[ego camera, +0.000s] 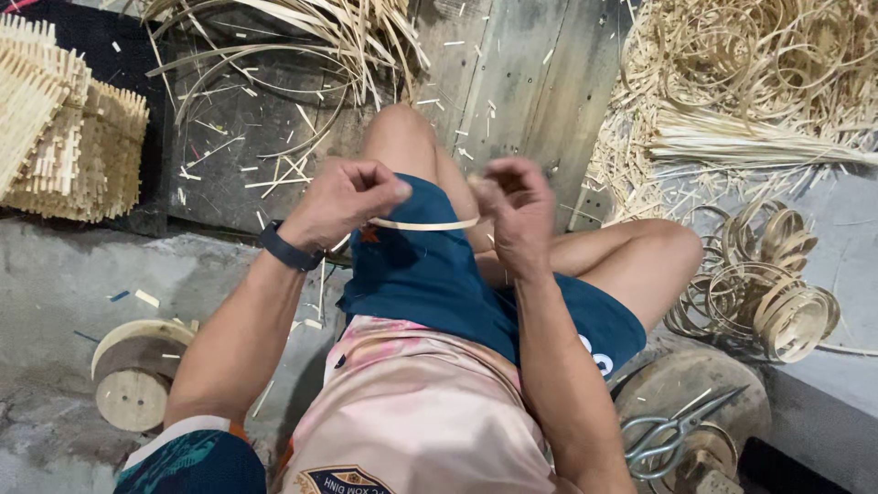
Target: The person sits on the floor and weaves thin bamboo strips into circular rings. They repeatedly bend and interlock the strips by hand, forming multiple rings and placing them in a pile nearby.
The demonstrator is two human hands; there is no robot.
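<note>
Both forearms raised over the lap, left hand (343, 197) and right hand (514, 209) curled, fingertips pinched.

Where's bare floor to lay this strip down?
Bare concrete lies between the stacked slat pile and the wooden disc, by the left hand. Right of the right hand it's crowded: coiled rings, loose shavings, scissors.

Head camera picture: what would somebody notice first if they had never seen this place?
First, the two hands in the middle: the left hand and right hand pinch the ends of a thin bamboo strip above the lap. Next, the finished strip rings piled at right, and the metal scissors at bottom right.
</note>
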